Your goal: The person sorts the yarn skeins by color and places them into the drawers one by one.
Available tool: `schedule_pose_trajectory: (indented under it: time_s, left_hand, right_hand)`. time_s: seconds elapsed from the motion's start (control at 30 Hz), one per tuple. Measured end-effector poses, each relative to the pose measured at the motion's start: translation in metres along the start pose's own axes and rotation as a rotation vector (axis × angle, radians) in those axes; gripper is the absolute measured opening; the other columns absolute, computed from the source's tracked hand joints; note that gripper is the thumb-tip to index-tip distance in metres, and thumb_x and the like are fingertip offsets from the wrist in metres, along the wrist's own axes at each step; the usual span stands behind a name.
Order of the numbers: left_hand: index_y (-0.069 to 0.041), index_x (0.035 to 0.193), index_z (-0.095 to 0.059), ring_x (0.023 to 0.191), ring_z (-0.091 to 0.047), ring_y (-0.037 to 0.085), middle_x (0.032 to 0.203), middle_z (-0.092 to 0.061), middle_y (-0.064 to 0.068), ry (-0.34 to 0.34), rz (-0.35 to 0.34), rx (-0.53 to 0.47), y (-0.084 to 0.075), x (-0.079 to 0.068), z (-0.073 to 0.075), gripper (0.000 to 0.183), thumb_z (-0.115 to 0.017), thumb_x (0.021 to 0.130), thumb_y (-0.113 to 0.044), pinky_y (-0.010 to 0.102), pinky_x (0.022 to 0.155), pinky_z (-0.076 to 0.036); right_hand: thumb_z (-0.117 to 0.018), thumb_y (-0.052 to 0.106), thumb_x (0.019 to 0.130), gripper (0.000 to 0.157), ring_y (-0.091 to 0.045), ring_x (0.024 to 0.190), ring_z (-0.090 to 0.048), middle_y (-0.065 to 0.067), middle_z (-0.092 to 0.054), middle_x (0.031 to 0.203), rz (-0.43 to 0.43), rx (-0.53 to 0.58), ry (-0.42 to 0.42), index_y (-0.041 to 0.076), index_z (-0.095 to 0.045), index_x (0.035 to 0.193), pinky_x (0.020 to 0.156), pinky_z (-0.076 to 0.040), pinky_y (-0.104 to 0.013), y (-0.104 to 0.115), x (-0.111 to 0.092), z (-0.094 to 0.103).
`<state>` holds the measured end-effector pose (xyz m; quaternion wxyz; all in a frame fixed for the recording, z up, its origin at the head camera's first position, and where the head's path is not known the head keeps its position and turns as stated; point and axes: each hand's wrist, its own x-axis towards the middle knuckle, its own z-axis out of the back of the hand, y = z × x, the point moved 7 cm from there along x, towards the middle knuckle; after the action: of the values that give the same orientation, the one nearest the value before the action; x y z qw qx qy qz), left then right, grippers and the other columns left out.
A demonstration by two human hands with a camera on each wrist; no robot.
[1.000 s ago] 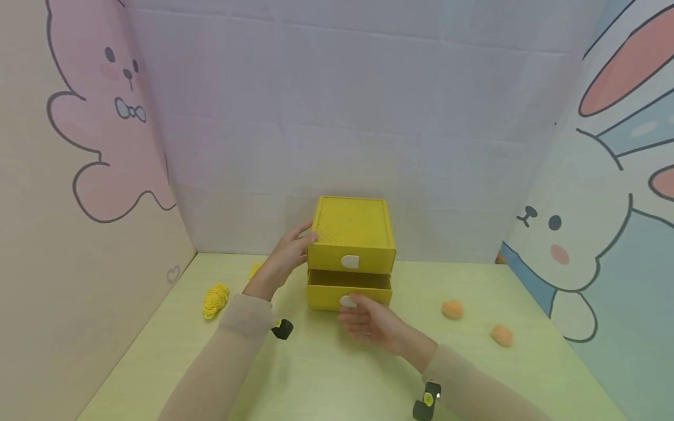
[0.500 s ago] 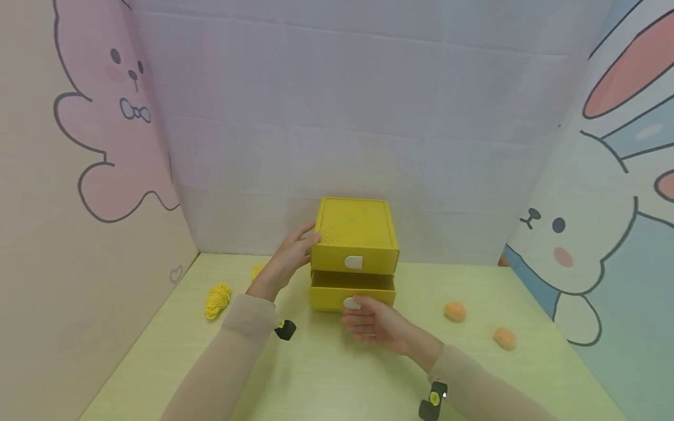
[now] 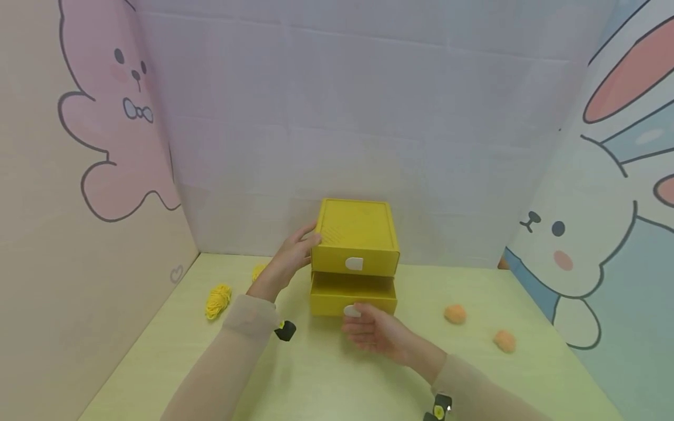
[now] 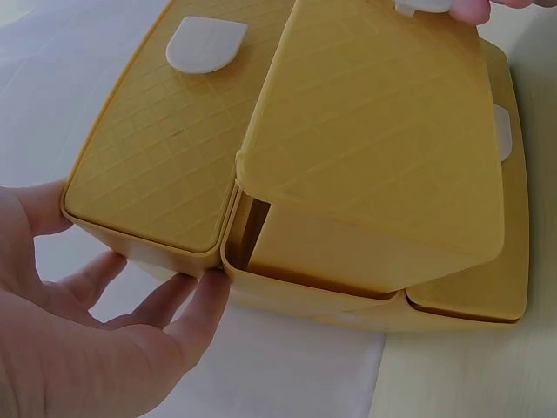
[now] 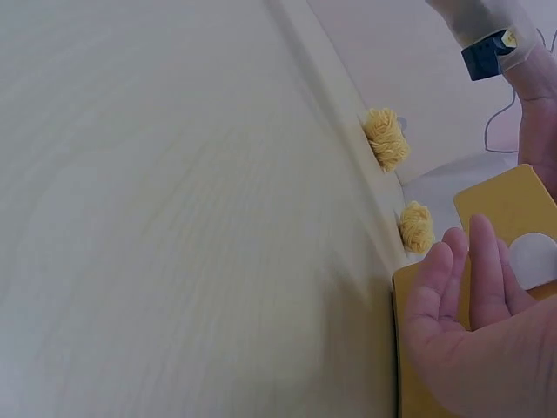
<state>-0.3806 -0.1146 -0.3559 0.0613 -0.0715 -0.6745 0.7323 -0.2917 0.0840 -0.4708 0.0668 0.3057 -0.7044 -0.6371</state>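
Observation:
A yellow drawer cabinet stands at the back of the table. Its top drawer is closed, while the drawer below it sticks out. My left hand rests its straight fingers against the cabinet's left side, with the thumb at the upper front corner. At the protruding drawer, my right hand pinches the white handle between thumb and fingers. The lowest drawer shows in the left wrist view, shut in its slot. The drawer's inside is only partly visible.
Two yellow yarn bundles, a nearer one and a farther one, lie left of the cabinet. Two orange lumps, one beside the other, lie to the right. Walls with cartoon animals enclose the table.
The drawer under the top one has come out a little toward me with my right hand, showing more of its inside. My left hand stays at the cabinet's side.

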Motion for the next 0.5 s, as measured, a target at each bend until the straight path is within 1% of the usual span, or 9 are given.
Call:
schedule_pose_trajectory:
  time_s: [0.1,0.23,0.5]
  left_hand:
    - [-0.032,0.153,-0.031,0.136,-0.042,0.027,0.148,-0.041,0.006,-0.002,-0.003,-0.002,0.0,-0.001,0.001,0.059,-0.055,0.1,-0.04,0.048,0.113,-0.034]
    - [-0.032,0.153,-0.032,0.135,-0.043,0.026,0.149,-0.04,0.004,-0.005,-0.002,-0.009,0.001,0.0,0.002,0.059,-0.056,0.099,-0.04,0.048,0.113,-0.035]
    - [-0.032,0.152,-0.032,0.134,-0.044,0.026,0.152,-0.038,0.003,0.006,-0.003,-0.005,0.003,0.002,0.003,0.059,-0.055,0.099,-0.041,0.049,0.113,-0.035]
  right_hand:
    - [-0.05,0.053,0.096,0.069,-0.037,0.123,-0.054,-0.022,-0.054,0.138,0.01,0.013,0.006,-0.002,-0.05,0.139,0.103,-0.045,-0.044,-0.002,-0.004,-0.004]
    - [-0.051,0.052,0.096,0.069,-0.036,0.122,-0.056,-0.023,-0.055,0.136,0.013,0.042,0.009,-0.003,-0.049,0.139,0.105,-0.044,-0.046,-0.006,-0.009,-0.009]
    - [-0.054,0.051,0.096,0.071,-0.034,0.116,-0.06,-0.024,-0.058,0.132,0.03,0.083,0.0,-0.006,-0.048,0.138,0.101,-0.049,-0.041,-0.01,-0.018,-0.016]
